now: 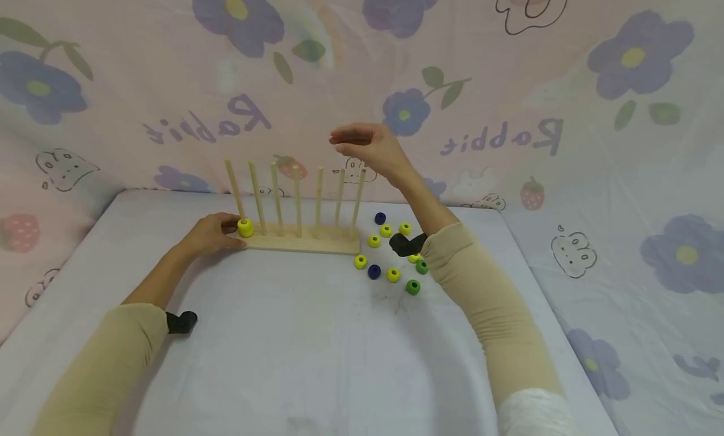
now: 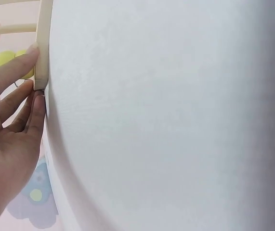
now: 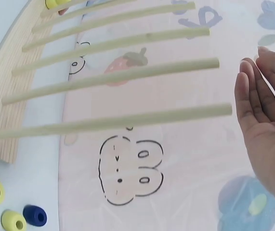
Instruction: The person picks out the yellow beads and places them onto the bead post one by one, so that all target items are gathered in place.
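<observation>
A wooden peg rack (image 1: 304, 242) with a row of upright pegs stands toward the back of the table. Yellow beads (image 1: 246, 227) sit stacked low on its leftmost peg. My left hand (image 1: 210, 238) holds the rack's left end, its thumb (image 2: 24, 62) at the base edge beside these beads and the other fingers round the end. Raised above the rack's right end, my right hand (image 1: 370, 148) has its fingers extended together. Nothing shows in it in the right wrist view, where the pegs (image 3: 127, 72) lie beside the fingertips.
Right of the rack lie loose yellow beads (image 1: 393, 274), dark blue beads (image 1: 374, 271) and green beads (image 1: 413, 288). My right forearm hides part of that group. A printed curtain (image 1: 317, 97) hangs behind the white table (image 1: 294, 335).
</observation>
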Available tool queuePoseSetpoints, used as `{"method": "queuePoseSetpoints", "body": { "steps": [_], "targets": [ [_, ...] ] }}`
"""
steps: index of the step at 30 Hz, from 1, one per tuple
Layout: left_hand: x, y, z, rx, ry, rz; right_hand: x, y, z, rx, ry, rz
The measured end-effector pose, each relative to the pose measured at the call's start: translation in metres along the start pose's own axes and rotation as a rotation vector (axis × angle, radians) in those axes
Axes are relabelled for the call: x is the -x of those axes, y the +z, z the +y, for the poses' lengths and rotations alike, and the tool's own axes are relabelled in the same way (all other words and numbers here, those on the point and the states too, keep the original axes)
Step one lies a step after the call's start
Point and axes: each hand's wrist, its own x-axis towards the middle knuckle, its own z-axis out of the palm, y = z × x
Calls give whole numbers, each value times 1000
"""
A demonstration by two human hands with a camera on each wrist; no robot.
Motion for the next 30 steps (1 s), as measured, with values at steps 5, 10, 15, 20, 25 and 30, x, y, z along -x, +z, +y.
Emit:
{"method": "queuePoseSetpoints", "body": {
  "steps": [5,10,15,20,25,30],
  "targets": [
    [1,-1,3,-1,-6,-7,14,-10,-6,33,2,16],
    [3,-2,2,-3,-9,-7,20,-19,3,74,-28,36],
    [4,-4,-1,4,-5,-1,29,-25,3,85,-26,43],
    [2,-4,-2,18,-5,-14,41,-34,9,101,-20,53],
    [1,-3,0,28,-4,-20,52,-44,20,129,-14,69],
    [0,0,0,45,-1,-31,64,-54,29,182,41,59]
  ]
}}
